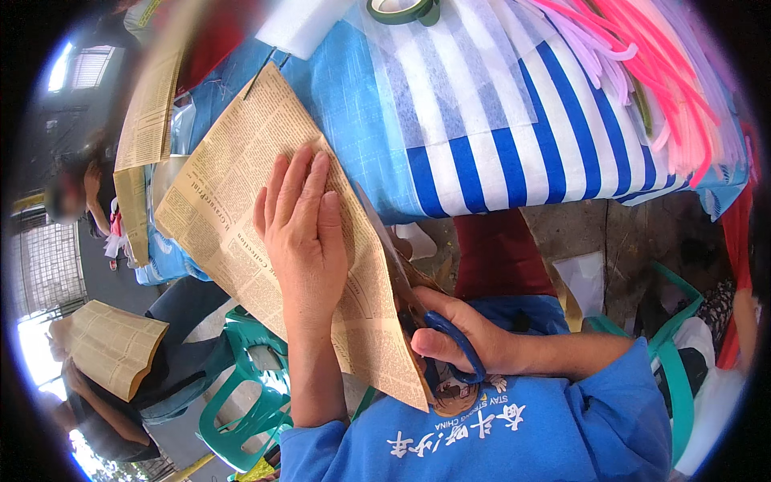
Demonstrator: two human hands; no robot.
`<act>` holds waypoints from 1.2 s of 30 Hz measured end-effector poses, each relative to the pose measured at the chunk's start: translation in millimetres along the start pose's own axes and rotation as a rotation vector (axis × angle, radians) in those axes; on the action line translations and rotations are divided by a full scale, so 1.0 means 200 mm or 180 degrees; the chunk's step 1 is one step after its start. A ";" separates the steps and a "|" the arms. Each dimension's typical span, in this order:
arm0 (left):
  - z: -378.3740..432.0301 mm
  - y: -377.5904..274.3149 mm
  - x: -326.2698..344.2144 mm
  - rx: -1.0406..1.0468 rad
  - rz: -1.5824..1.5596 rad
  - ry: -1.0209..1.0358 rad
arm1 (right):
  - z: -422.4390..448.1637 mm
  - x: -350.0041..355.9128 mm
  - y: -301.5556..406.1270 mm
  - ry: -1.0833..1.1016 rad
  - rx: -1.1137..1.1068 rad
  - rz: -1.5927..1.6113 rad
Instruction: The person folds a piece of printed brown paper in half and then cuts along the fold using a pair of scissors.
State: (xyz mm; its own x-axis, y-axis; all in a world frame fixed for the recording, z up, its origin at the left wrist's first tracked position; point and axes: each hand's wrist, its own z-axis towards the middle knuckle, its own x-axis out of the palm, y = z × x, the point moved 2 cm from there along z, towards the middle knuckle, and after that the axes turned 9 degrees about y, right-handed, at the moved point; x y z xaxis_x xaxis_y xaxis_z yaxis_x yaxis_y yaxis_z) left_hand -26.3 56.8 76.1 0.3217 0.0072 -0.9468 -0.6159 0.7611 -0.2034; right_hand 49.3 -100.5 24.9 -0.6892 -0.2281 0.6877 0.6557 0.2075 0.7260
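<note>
A large sheet of newsprint-patterned brown wrapping paper (223,187) slants from the table toward my chest. My left hand (304,235) lies flat on its upper face, fingers slightly apart and grasping nothing. Along the paper's right edge, my right hand (482,334) holds a pair of scissors (467,361) by its dark blue handles, thumb through one loop. One blade shows beside that edge, pointing away from me; the rest of the scissors is partly hidden by paper and fingers. The paper's near corner hangs in front of my blue shirt (542,428).
The table wears a blue-and-white striped cloth (518,162). On it are a thin translucent sheet (476,90), a green tape roll (433,13), a white roll (304,27) and pink fuzzy stems (674,78). Green plastic chairs (226,416) and a person holding patterned paper (114,343) are at left.
</note>
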 end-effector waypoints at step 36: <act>0.00 0.00 0.00 -0.0079 0.0042 0.0294 | 0.05 -0.01 0.06 -0.0242 -0.0141 0.0214</act>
State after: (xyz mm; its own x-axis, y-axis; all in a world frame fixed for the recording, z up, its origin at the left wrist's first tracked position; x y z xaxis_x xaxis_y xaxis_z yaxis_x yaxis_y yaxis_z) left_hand -26.2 56.2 76.3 0.2464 -0.0436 -0.9682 -0.6375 0.7451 -0.1958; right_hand 55.8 -88.0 33.0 -0.6636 -0.1420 0.7345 0.7130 0.1772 0.6784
